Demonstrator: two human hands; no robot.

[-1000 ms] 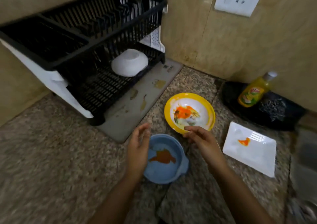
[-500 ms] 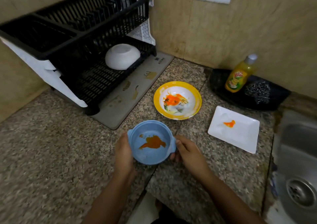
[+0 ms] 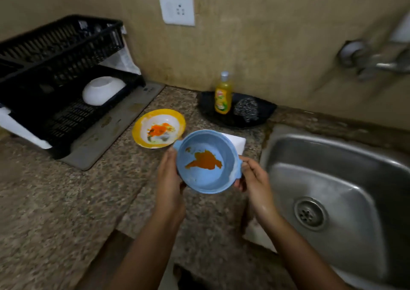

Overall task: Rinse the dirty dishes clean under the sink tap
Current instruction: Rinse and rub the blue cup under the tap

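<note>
A blue bowl (image 3: pixel 206 174) with an orange sauce stain hangs in the air above the granite counter, tilted toward me. My left hand (image 3: pixel 169 178) grips its left side and my right hand (image 3: pixel 253 178) pinches its right handle. Behind it a yellow-rimmed bowl (image 3: pixel 158 128) with orange residue sits on the counter. A white rectangular plate (image 3: pixel 238 144) is mostly hidden behind the blue bowl. The steel sink (image 3: pixel 332 178) lies to the right, and the tap (image 3: pixel 377 64) juts from the wall above it, blurred.
A black dish rack (image 3: pixel 55 72) holding an upturned white bowl (image 3: pixel 103 90) stands at the back left on a grey mat (image 3: pixel 115 129). A black tray (image 3: pixel 268 109) by the wall carries a yellow soap bottle (image 3: pixel 223 96) and a steel scrubber (image 3: pixel 247 108).
Both hands closed on the blue bowl, lifted it off the counter and carried it right toward the sink. The view swung right, bringing the sink and tap into sight.
</note>
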